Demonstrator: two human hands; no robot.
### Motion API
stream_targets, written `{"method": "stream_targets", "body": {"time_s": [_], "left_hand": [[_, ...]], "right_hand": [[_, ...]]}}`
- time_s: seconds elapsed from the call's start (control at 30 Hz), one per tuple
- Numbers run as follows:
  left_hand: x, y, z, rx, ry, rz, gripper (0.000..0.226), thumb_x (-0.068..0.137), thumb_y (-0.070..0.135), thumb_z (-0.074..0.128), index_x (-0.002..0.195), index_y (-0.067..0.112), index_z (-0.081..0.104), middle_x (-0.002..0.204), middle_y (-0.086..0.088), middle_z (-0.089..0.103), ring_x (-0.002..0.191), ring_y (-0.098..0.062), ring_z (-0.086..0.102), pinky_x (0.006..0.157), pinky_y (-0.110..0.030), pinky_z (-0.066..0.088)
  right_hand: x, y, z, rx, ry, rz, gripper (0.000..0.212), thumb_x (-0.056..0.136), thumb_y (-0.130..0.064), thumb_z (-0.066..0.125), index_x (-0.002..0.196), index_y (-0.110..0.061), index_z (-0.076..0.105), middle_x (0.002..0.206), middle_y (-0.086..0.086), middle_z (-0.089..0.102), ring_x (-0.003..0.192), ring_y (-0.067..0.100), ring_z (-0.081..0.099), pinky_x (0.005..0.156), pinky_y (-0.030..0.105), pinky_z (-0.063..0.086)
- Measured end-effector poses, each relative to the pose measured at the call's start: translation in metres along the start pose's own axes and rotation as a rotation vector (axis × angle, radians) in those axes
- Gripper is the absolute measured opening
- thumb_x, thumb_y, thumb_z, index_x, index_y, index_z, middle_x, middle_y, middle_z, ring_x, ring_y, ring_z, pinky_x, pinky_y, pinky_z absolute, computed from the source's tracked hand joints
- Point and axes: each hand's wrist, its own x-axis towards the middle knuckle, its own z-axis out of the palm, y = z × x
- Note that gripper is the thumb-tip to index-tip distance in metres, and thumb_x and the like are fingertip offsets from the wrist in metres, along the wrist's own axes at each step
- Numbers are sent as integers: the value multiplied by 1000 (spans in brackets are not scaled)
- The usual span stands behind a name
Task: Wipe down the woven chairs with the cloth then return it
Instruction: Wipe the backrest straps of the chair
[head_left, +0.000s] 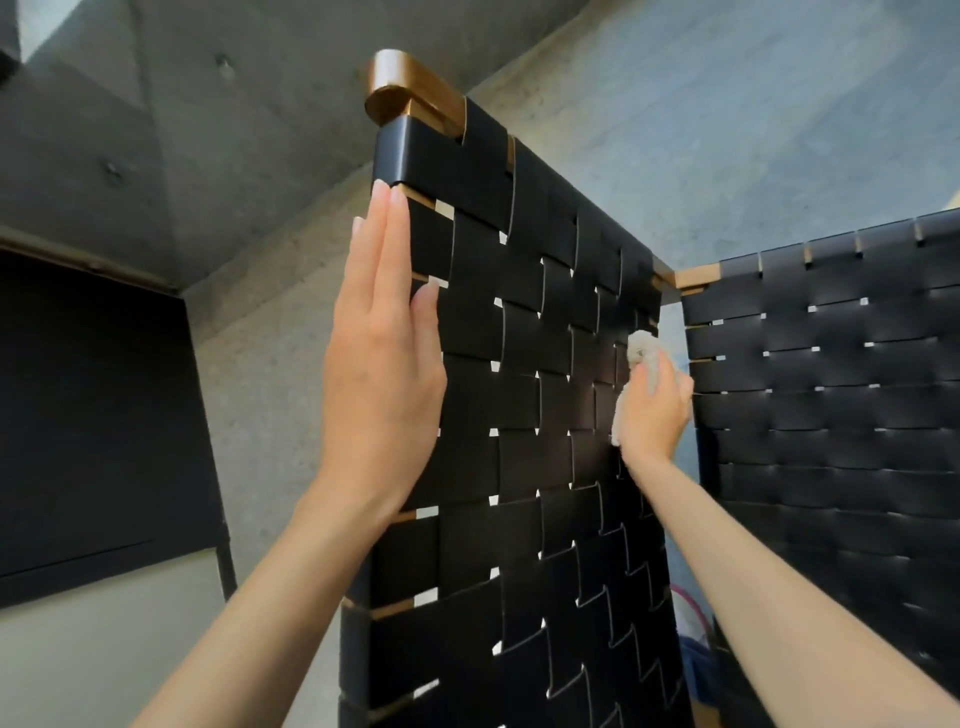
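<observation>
Black woven chair back (545, 415): left hand (382, 358) flat, fingers straight, steadying edge; right hand (654, 410) clutches cloth (640, 353) vs. far side. Best w/ firm overlapping strokes along straps.

Woven chairs: two were counted, the near chair (545, 415) and the far chair (831, 415), each showing only its back of black strapping.
Cloth (636, 348): one, pale and bunched.
Hands: two were in view, the left hand (384, 374) and the right hand (657, 410), with two bare forearms.
Exposed wooden frame corners: two were seen, the rounded top corner (410, 88) and the smaller corner piece (696, 275).
Dark wall panel (93, 415): one.
</observation>
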Motion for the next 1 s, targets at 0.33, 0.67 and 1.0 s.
{"method": "stream_targets", "body": {"time_s": [0.33,0.67,1.0], "left_hand": [[-2,-2,-1,-78,5,-24,56,101,13,41,150,16,16,159,5,13,146,-8,9,119,-28,16],[-2,-5,3,1,9,-4,57,100,14,39,151,19,14,159,8,9,145,-4,8,118,-29,18],[-1,-3,2,26,-9,0,56,101,14,37,151,20,12,158,12,7,145,-3,7,118,-28,18]], "right_hand": [[-91,-152,-4,362,-197,-607,39,96,-20,52,127,-42,46,144,-5,34,123,1,27,98,11,30],[-46,-190,23,251,-8,-851,42,89,-23,52,131,-19,57,145,11,41,122,20,32,85,17,38],[58,-65,17,59,-14,-98,35,99,-20,41,132,-15,52,141,5,43,123,23,45,88,17,28]]}}
